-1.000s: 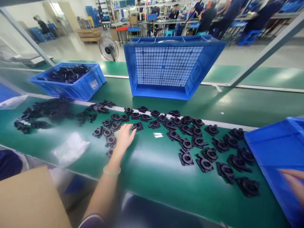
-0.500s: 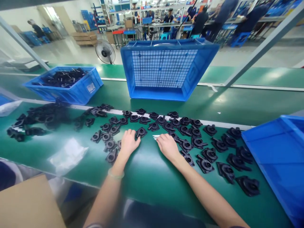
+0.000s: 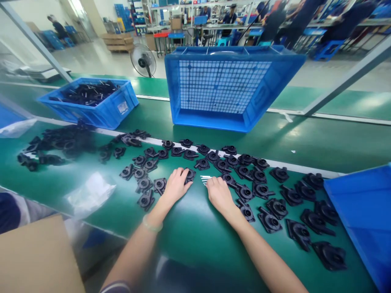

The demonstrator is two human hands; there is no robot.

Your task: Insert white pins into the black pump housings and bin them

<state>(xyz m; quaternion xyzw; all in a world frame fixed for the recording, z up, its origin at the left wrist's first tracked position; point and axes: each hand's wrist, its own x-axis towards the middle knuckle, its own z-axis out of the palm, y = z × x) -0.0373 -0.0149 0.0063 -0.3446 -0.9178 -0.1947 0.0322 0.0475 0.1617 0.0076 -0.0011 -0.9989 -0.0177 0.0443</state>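
My left hand point(image 3: 176, 186) is closed around the near side of a black plastic housing point(image 3: 191, 175), a squarish part with a round raised centre, lying on the green bench. Part of this housing is hidden by the fingers. To the right, my right hand point(image 3: 219, 194) has its fingers bent together at several thin white pins point(image 3: 205, 178). The pins stick out leftward from the fingertips, side by side, and their right ends are hidden. Similar black housings with short spouts lie around both hands, one point(image 3: 159, 185) just left of my left hand.
A blue crate point(image 3: 210, 122) stands tilted behind the housings. Another blue crate point(image 3: 122, 110) at left holds many black parts; a third point(image 3: 360, 203) is at right. A dark pile point(image 3: 64, 142), a clear plastic bag point(image 3: 90, 195) and a cardboard box point(image 3: 36, 256) are at left. People sit beyond.
My left hand has moved right onto the black housing, uncovering another housing to its left. My right hand stays at the white pins. The whole view has shifted slightly.
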